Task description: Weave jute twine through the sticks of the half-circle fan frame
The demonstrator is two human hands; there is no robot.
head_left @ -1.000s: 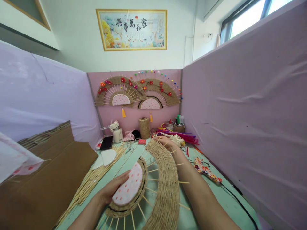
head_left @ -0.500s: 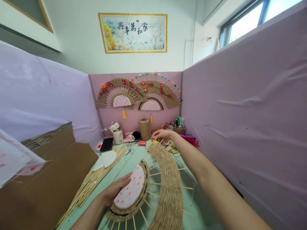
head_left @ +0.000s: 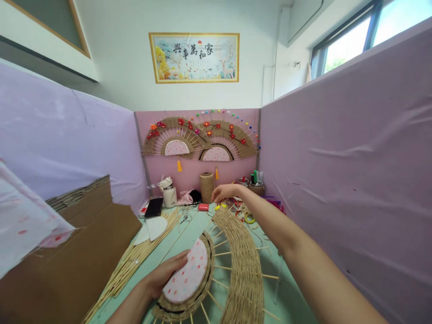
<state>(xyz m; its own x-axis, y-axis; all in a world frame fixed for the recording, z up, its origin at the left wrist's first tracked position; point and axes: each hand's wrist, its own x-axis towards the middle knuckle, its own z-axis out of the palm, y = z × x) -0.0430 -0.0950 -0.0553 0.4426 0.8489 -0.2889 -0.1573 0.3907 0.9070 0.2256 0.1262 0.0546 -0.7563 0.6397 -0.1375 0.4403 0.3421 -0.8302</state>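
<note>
A half-made woven fan point(head_left: 243, 265) of jute cord on bamboo sticks lies on the green table point(head_left: 199, 225). Its pink spotted fabric half-disc point(head_left: 187, 276) sits at the centre. My left hand point(head_left: 164, 275) rests on the half-disc's left edge, fingers curled along it. My right hand point(head_left: 224, 192) is stretched far forward, lifted above the fan's far end, near the jute spool point(head_left: 207, 187) and a small red object point(head_left: 203, 207). Its fingers are bent downward; nothing shows in them.
Loose bamboo sticks point(head_left: 135, 258) and white half-discs point(head_left: 153, 227) lie to the left, beside stacked brown cardboard point(head_left: 67, 252). A phone point(head_left: 154, 207), a white jar point(head_left: 169, 195), tool cups point(head_left: 256, 185) and coloured rings point(head_left: 249, 218) crowd the far end. Two finished fans point(head_left: 202, 135) hang on the pink partition.
My right hand has lifted off the fan's far tip and moved forward and up toward the spool. The view has tilted upward. My left hand has stayed on the half-disc.
</note>
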